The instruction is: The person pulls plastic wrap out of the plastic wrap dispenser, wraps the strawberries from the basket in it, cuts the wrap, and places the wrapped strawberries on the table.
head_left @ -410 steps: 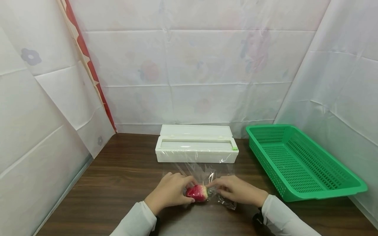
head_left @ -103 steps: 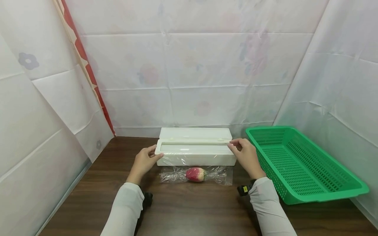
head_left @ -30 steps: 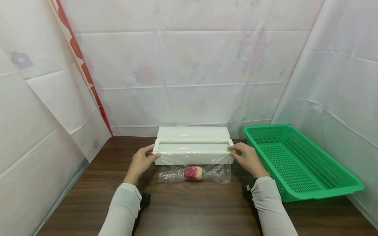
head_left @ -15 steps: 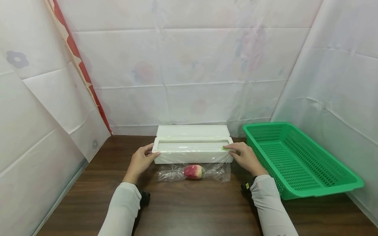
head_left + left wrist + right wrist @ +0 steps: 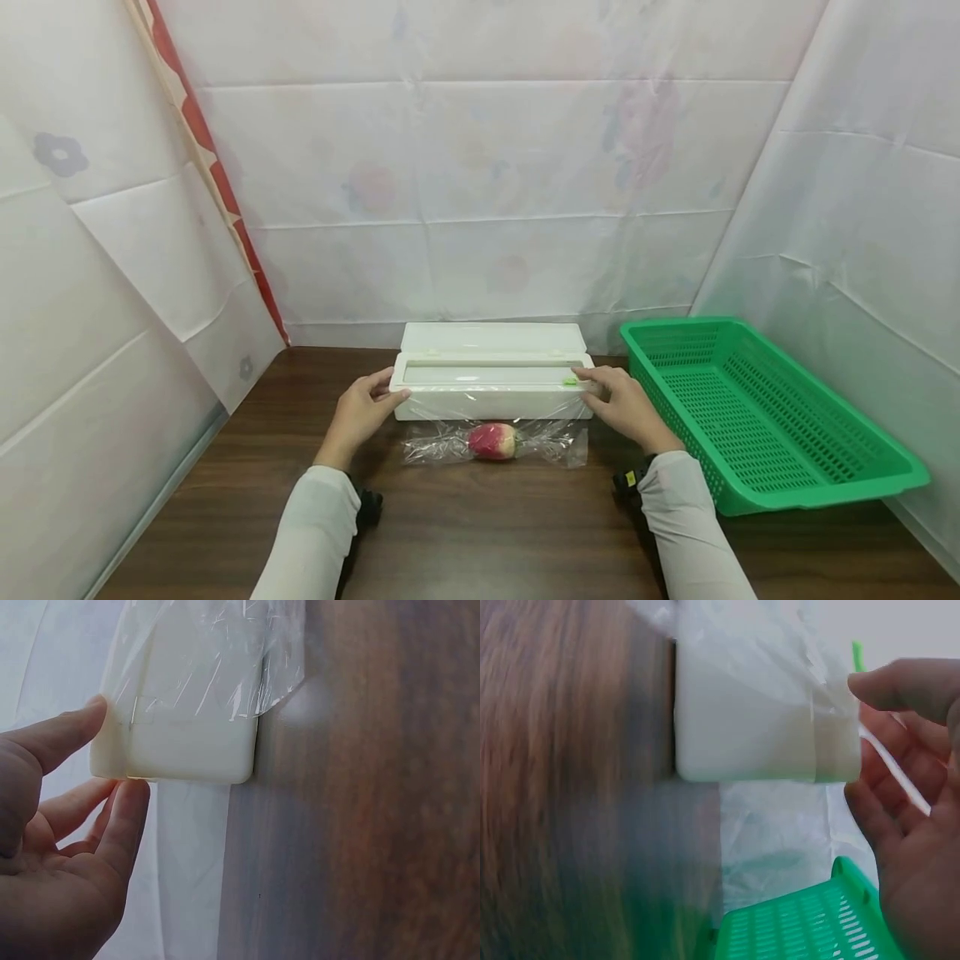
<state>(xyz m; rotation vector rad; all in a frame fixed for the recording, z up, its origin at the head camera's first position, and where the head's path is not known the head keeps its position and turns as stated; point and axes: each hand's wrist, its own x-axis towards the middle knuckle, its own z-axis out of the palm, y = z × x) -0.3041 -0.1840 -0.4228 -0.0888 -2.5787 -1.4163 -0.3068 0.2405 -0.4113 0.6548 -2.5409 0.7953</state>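
So the green slider edged toward 9 o'clock, film likely mostly uncut, left hand and right hand gripping the box.

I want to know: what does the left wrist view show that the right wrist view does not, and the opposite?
Left wrist only: the left hand, pinching one end of the white box.
Right wrist only: the right hand at the box's other end, the green basket and a small green tab.
Both: the white box, clear film, wooden table and pale backdrop.
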